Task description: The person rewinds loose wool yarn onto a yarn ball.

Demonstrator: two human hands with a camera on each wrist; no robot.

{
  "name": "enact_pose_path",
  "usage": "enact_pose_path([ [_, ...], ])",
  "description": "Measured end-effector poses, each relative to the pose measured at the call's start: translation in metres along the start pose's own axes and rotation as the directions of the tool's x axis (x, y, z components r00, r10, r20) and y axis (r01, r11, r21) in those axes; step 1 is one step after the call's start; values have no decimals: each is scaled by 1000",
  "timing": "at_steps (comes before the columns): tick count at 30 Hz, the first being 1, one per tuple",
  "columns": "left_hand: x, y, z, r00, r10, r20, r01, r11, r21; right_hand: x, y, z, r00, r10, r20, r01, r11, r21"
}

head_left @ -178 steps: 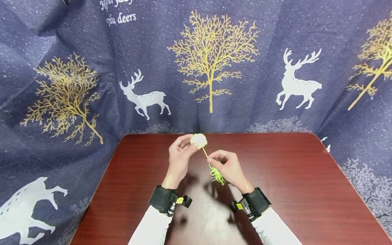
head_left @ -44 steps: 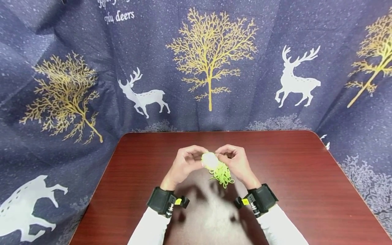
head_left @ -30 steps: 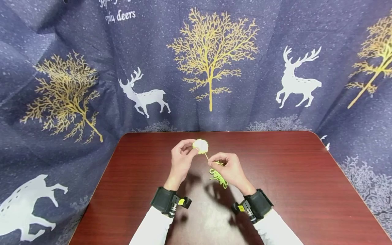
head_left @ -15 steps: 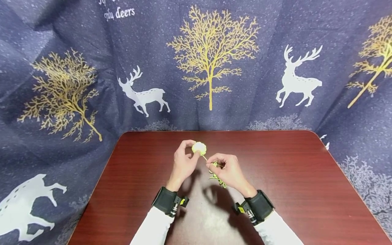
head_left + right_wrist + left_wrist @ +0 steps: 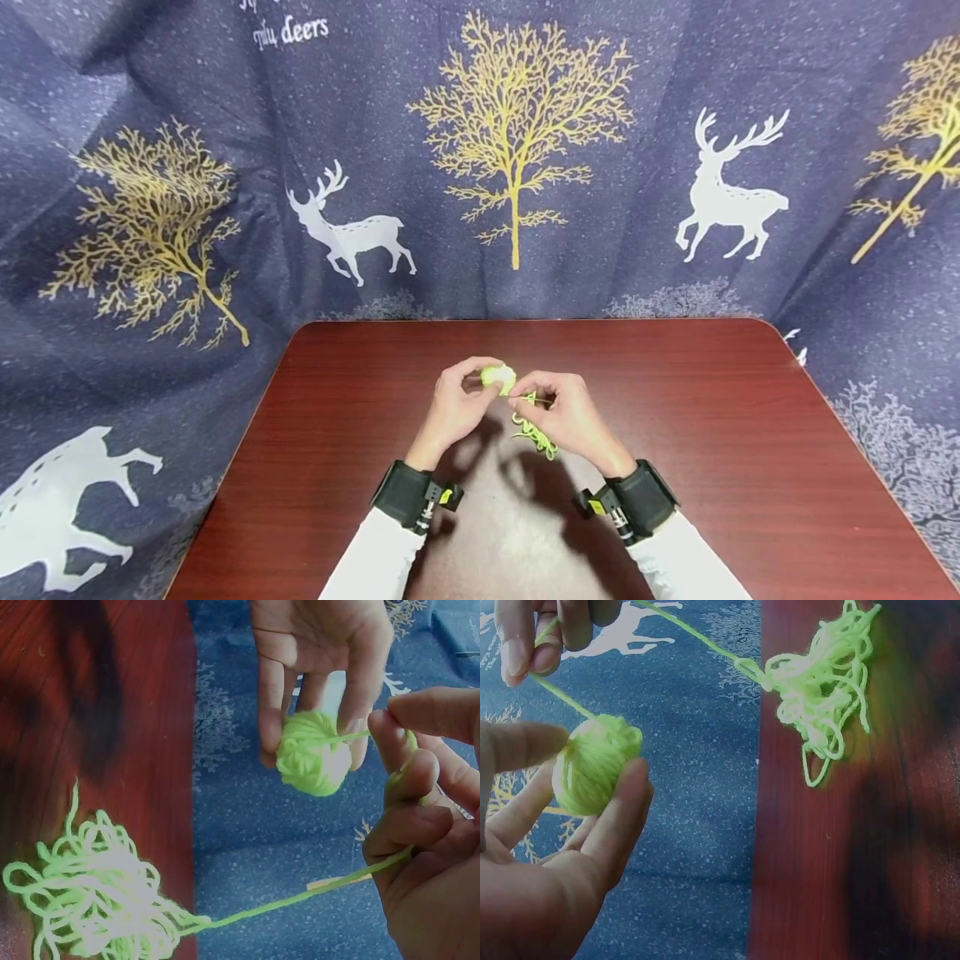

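Observation:
My left hand holds a small ball of yellow-green yarn between thumb and fingers. Close beside it, my right hand pinches the yarn strand that leads off the ball. In the right wrist view the strand passes through the curled fingers of the right hand. From there it runs down to a loose tangle of the same yarn, which lies on the table in front of the hands. The right hand partly covers that tangle in the head view.
A reddish-brown wooden table spreads under both hands. Behind it hangs a dark blue cloth printed with white deer and golden trees. Each wrist wears a black strap with a small camera.
The ball, drawn away on a short strand half a second ago, has moved right and nearer to my right fingers. Throughout, the left hand has kept holding the ball and the right the strand.

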State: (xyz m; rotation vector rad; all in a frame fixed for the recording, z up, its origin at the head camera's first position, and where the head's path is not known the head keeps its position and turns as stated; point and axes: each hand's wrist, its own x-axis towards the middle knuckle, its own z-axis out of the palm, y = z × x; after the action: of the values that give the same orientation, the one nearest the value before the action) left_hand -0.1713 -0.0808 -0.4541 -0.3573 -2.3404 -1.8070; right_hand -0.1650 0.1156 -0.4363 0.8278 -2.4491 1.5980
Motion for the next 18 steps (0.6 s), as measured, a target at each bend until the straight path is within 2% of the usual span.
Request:
enact_pose_path([
  [3, 1, -1, -1, 1000, 9, -17, -8, 1000, 29, 0, 0, -1, 1000, -5, 6, 5, 1000, -1],
  [5, 1, -1, -3, 999, 26, -30, -24, 996, 82, 0, 1, -2, 1000, -13, 15, 13, 1000, -3],
  [9, 2, -4, -6, 997, 73, -5, -71, 985, 160, 2, 0, -6, 999, -27, 26, 27, 1000, 7],
  [14, 2, -3, -11, 991, 48, 127, -66, 988, 141, 8, 0, -16, 1000, -10, 21, 8, 997, 76],
  [16, 2, -1, -12, 980, 21, 196, -48, 990, 134, 12, 2, -19, 1000, 9, 15, -11, 992, 122],
  [18, 1, 1, -14, 964, 6, 266, -41, 991, 128, 15, 5, -23, 999, 35, 4, -35, 983, 178],
])
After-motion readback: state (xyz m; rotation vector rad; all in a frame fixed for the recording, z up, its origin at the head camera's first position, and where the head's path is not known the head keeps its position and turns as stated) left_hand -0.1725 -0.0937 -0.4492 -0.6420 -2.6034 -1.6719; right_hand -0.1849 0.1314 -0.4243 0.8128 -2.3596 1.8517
